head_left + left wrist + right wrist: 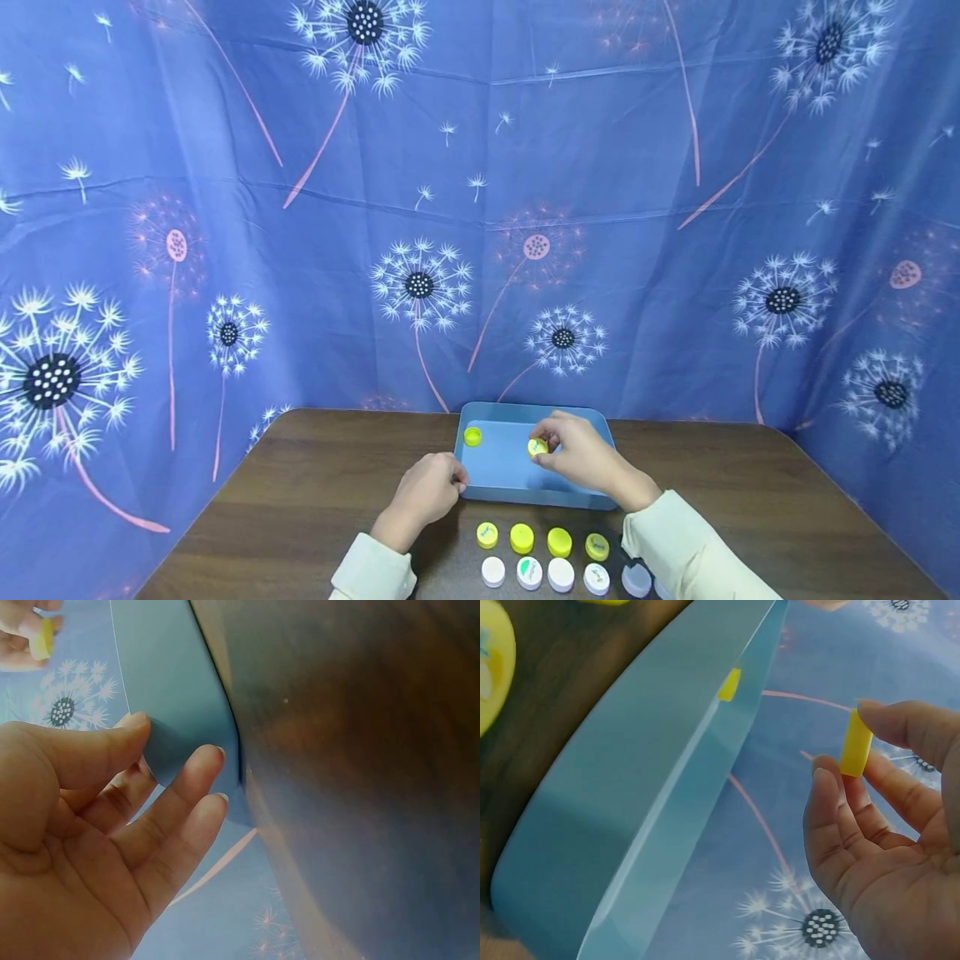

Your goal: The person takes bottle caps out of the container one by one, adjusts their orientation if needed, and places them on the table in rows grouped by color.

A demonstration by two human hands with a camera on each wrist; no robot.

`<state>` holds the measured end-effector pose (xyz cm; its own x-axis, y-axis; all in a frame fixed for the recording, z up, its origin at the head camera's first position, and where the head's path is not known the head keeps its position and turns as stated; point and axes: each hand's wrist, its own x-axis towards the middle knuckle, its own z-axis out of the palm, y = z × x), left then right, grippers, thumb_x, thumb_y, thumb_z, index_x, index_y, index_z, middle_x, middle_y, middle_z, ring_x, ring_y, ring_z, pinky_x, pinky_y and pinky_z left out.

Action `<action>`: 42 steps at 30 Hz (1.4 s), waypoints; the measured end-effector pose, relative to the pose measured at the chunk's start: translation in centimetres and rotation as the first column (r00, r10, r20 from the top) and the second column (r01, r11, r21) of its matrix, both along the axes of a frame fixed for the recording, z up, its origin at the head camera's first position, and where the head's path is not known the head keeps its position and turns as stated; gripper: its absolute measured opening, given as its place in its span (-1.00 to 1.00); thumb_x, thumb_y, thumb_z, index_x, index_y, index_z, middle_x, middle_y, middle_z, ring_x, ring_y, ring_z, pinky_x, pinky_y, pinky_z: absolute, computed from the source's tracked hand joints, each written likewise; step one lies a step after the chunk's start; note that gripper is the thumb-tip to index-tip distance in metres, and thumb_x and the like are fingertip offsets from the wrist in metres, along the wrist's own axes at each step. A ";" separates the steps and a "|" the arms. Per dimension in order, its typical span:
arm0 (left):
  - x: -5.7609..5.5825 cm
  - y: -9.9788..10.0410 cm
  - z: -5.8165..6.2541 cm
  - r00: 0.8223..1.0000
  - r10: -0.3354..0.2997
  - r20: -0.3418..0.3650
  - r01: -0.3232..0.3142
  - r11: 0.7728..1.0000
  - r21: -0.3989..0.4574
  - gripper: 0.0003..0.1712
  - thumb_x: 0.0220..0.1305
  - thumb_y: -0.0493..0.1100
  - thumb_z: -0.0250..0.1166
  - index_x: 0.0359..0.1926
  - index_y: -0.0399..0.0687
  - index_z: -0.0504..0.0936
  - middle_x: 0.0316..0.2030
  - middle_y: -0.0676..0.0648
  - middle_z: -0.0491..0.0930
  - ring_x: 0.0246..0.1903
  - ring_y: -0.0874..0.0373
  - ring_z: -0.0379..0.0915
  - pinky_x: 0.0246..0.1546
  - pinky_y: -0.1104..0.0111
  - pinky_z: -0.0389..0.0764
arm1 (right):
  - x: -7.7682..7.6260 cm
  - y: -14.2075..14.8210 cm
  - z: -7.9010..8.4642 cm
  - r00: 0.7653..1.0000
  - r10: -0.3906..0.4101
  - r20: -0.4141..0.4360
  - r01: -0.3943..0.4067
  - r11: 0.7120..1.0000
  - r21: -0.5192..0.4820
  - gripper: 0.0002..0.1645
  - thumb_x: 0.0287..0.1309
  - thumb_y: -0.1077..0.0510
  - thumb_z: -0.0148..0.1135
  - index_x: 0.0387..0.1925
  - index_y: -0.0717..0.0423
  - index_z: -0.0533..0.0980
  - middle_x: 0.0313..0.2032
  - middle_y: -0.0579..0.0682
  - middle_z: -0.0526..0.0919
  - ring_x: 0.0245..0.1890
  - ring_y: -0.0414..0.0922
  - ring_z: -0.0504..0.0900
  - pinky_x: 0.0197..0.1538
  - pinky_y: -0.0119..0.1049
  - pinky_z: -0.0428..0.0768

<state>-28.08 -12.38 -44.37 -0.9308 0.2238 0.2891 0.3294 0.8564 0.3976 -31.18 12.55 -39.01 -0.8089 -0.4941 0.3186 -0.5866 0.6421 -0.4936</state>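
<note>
A yellow bottle cap is pinched between the thumb and fingertips of my right hand, held over the right part of a blue tray. My left hand grips the tray's near left corner, thumb and a finger on its rim in the left wrist view, where two other fingers lie against or near its wall. Inside the tray, toward its far left corner, sits another yellow cap, open side up.
On the brown table, in front of the tray, lie a row of yellow caps and, nearer, a row of white caps. My right sleeve covers the right end of the rows. A blue dandelion-print curtain hangs behind.
</note>
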 end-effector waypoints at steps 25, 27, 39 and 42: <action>-0.6 0.1 0.0 1.000 -0.014 0.014 0.014 1.000 -0.010 -0.89 0.07 -0.26 0.29 -0.50 0.05 0.68 -0.49 0.22 0.46 -0.48 0.31 0.36 -0.48 0.37 0.44 | 6.7 7.9 -0.8 0.995 0.004 0.104 -0.007 0.999 0.032 -0.73 -0.10 0.12 0.39 -0.27 -0.12 0.57 -0.37 -0.25 0.50 -0.40 -0.24 0.46 -0.43 -0.41 0.46; -0.6 0.0 0.0 1.000 -0.011 0.016 0.011 1.000 -0.007 -0.89 0.07 -0.26 0.29 -0.50 0.04 0.67 -0.49 0.21 0.46 -0.48 0.30 0.35 -0.48 0.37 0.44 | 6.6 8.6 -1.0 0.992 -0.005 0.129 -0.001 0.999 0.047 -0.73 -0.11 0.15 0.38 -0.27 -0.09 0.57 -0.36 -0.24 0.51 -0.40 -0.24 0.46 -0.43 -0.41 0.47; -0.4 -0.2 0.0 0.998 0.007 0.060 -0.007 1.000 -0.006 -0.89 0.10 -0.27 0.26 -0.46 0.01 0.68 -0.49 0.20 0.47 -0.47 0.28 0.36 -0.46 0.35 0.44 | 5.7 10.4 -3.4 0.970 0.033 0.241 -0.057 0.994 0.092 -0.75 -0.18 0.27 0.38 -0.35 0.05 0.56 -0.49 -0.17 0.51 -0.51 -0.28 0.42 -0.50 -0.39 0.43; -0.5 -0.1 -0.1 0.998 0.004 0.061 -0.003 1.000 -0.006 -0.89 0.10 -0.27 0.26 -0.46 0.00 0.68 -0.49 0.20 0.46 -0.47 0.28 0.36 -0.46 0.35 0.44 | 5.6 10.7 -4.1 0.957 0.044 0.285 -0.070 0.994 0.083 -0.76 -0.19 0.29 0.38 -0.38 0.03 0.56 -0.48 -0.16 0.53 -0.50 -0.26 0.44 -0.49 -0.38 0.44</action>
<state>-28.54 -12.44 -44.47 -0.9475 0.2221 0.2301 0.3015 0.8600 0.4116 -25.54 23.21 -43.15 -0.8289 -0.5584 0.0320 -0.4685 0.6620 -0.5850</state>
